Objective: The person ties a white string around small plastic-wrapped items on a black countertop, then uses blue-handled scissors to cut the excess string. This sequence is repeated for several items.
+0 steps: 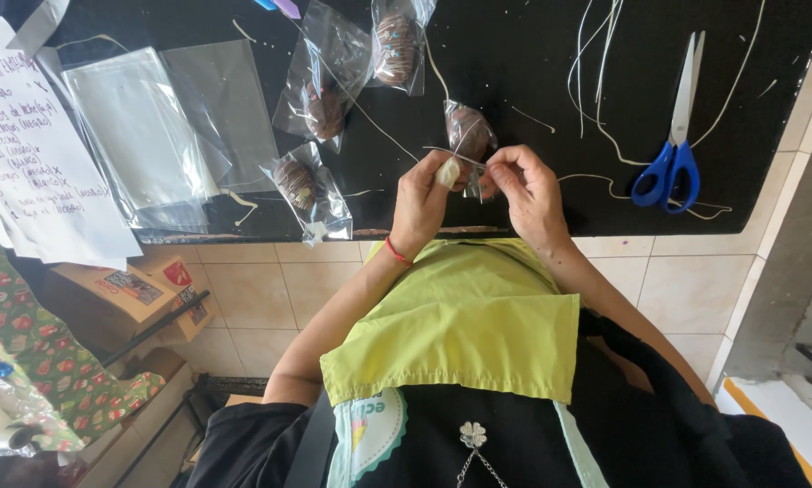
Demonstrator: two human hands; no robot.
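Black counter: both hands, left, right, pinch bagged chocolate; blue scissors right.

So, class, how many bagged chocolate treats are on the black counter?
4: two at top centre, one left of the hands, one at the fingertips. None visibly hidden.

Right of the grip, well apart, blue-handled scissors lie on the black counter among loose pale strings. Left of it lie three bagged chocolate treats, with a stack of empty clear bags and a handwritten paper sheet beyond. Below the counter's left end, cardboard boxes sit beside patterned wrapping paper.
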